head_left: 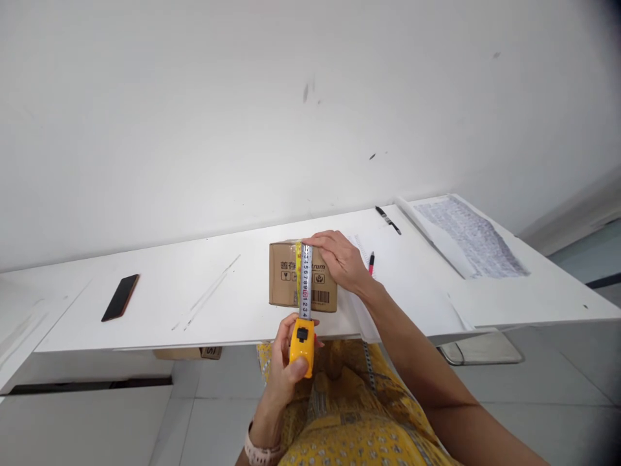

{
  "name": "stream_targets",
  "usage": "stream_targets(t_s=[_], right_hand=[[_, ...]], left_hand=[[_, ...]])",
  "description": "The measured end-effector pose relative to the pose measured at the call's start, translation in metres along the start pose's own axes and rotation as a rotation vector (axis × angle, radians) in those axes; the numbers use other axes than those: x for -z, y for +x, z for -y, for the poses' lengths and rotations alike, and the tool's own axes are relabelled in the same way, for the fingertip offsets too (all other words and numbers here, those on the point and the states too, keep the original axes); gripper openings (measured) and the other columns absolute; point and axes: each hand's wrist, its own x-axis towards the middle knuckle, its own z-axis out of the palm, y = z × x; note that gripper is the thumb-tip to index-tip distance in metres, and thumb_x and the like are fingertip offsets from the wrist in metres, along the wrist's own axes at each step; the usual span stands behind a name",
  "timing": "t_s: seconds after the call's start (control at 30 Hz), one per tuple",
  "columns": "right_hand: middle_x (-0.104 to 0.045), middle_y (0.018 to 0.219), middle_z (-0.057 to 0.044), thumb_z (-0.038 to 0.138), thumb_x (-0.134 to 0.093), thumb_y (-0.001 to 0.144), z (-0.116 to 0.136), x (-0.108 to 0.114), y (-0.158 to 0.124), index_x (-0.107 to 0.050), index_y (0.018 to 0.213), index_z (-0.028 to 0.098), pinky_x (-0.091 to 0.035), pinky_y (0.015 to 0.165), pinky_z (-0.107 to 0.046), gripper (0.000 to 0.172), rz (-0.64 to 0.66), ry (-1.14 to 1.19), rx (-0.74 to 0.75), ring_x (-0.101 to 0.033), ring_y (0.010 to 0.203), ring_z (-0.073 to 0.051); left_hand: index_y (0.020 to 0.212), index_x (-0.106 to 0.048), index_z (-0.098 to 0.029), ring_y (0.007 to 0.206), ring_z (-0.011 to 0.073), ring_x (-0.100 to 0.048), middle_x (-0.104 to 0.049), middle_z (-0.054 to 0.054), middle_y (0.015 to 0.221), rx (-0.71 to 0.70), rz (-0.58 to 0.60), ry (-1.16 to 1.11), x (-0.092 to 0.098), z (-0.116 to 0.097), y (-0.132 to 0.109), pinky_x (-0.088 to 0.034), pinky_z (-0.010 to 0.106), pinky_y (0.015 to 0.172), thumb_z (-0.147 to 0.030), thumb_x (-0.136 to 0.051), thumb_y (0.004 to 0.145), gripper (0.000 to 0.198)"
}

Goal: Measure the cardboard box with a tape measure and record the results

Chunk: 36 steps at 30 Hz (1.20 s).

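Note:
A small brown cardboard box with printed symbols and a barcode sits on the white table. My left hand is closed around a yellow tape measure just off the table's front edge. Its numbered blade runs out across the top of the box, beside a strip of yellow tape. At the far edge of the box, my right hand pinches the blade's end with its fingertips, the palm over the box's right side.
On the white table lie a dark phone at left and, at right, white paper sheets, a red-and-black pen, a black pen and a written-on sheet. A wall rises behind.

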Motion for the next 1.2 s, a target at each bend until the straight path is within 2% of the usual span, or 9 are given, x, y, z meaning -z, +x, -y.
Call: stream_targets(t_s=[0.2, 0.57, 0.63, 0.73, 0.87, 0.97, 1.03, 1.1, 1.2], right_hand=[[-0.067, 0.109, -0.005, 0.016, -0.036, 0.094, -0.007, -0.001, 0.006, -0.068, 0.115, 0.028, -0.047, 0.094, -0.045, 0.04, 0.007, 0.07, -0.062, -0.058, 0.104, -0.023], [-0.068, 0.109, -0.005, 0.019, -0.036, 0.096, -0.01, -0.002, 0.005, -0.068, 0.115, 0.026, -0.048, 0.092, -0.043, 0.038, -0.021, 0.098, -0.05, -0.058, 0.103, -0.023], [-0.069, 0.108, -0.005, 0.021, -0.036, 0.096, -0.007, -0.001, 0.005, -0.068, 0.116, 0.026, -0.047, 0.092, -0.044, 0.038, -0.034, 0.097, -0.055, -0.059, 0.103, -0.024], [-0.07, 0.108, -0.006, 0.024, -0.036, 0.097, 0.001, -0.004, -0.003, -0.066, 0.118, 0.026, -0.048, 0.089, -0.045, 0.036, -0.098, 0.071, -0.067, -0.061, 0.099, -0.024], [-0.07, 0.111, -0.008, 0.025, -0.041, 0.095, 0.016, -0.031, -0.033, -0.064, 0.118, 0.027, -0.047, 0.093, -0.049, 0.032, -0.148, -0.003, 0.051, -0.062, 0.104, -0.026], [-0.068, 0.12, -0.005, 0.024, -0.046, 0.093, 0.025, -0.062, -0.052, -0.065, 0.116, 0.032, -0.043, 0.104, -0.05, 0.031, 0.015, -0.026, 0.213, -0.059, 0.116, -0.024], [-0.067, 0.123, -0.004, 0.023, -0.046, 0.094, 0.031, -0.075, -0.056, -0.065, 0.115, 0.033, -0.039, 0.11, -0.049, 0.031, 0.129, -0.007, 0.249, -0.057, 0.122, -0.022], [-0.068, 0.121, -0.005, 0.024, -0.046, 0.095, 0.036, -0.075, -0.055, -0.066, 0.113, 0.032, -0.039, 0.111, -0.048, 0.028, 0.131, 0.047, 0.195, -0.057, 0.122, -0.022], [-0.07, 0.112, -0.008, 0.035, -0.038, 0.099, 0.037, -0.049, -0.053, -0.066, 0.111, 0.027, -0.049, 0.1, -0.046, 0.031, -0.069, 0.231, -0.096, -0.062, 0.111, -0.023]], left_hand=[[0.124, -0.055, -0.021, 0.082, 0.0218, -0.061, -0.063, 0.012, 0.118, 0.024, 0.004, -0.082, 0.022, 0.017, 0.001, -0.048, 0.038, 0.081, -0.062, -0.076, 0.062, 0.077], [0.126, -0.054, -0.021, 0.086, 0.0219, -0.06, -0.061, 0.012, 0.12, 0.012, 0.027, -0.002, 0.02, 0.014, 0.003, -0.047, 0.036, 0.082, -0.058, -0.077, 0.064, 0.076], [0.124, -0.055, -0.02, 0.083, 0.0211, -0.06, -0.062, 0.011, 0.117, 0.018, 0.028, -0.054, 0.019, 0.013, 0.001, -0.047, 0.036, 0.08, -0.056, -0.079, 0.062, 0.075], [0.12, -0.057, -0.02, 0.071, 0.0184, -0.058, -0.063, 0.01, 0.109, -0.01, 0.0, -0.275, 0.021, 0.003, -0.005, -0.048, 0.035, 0.069, -0.061, -0.077, 0.06, 0.075], [0.112, -0.062, -0.02, 0.058, 0.0123, -0.05, -0.062, 0.008, 0.097, -0.192, -0.103, -0.389, 0.029, -0.026, -0.019, -0.043, 0.028, 0.053, -0.07, -0.077, 0.052, 0.08], [0.111, -0.063, -0.021, 0.056, 0.0115, -0.049, -0.061, 0.006, 0.095, -0.27, -0.138, -0.295, 0.033, -0.045, -0.024, -0.042, 0.027, 0.05, -0.073, -0.081, 0.044, 0.087], [0.11, -0.064, -0.022, 0.058, 0.0138, -0.052, -0.06, 0.006, 0.097, -0.273, -0.134, -0.212, 0.032, -0.049, -0.026, -0.045, 0.03, 0.053, -0.072, -0.081, 0.043, 0.085], [0.11, -0.064, -0.022, 0.062, 0.0169, -0.056, -0.061, 0.008, 0.102, -0.229, -0.095, -0.137, 0.027, -0.044, -0.026, -0.047, 0.032, 0.056, -0.072, -0.08, 0.046, 0.082], [0.117, -0.062, -0.022, 0.065, 0.0179, -0.057, -0.06, 0.01, 0.108, -0.108, 0.018, -0.086, 0.017, -0.029, -0.028, -0.048, 0.032, 0.057, -0.069, -0.078, 0.052, 0.081]])
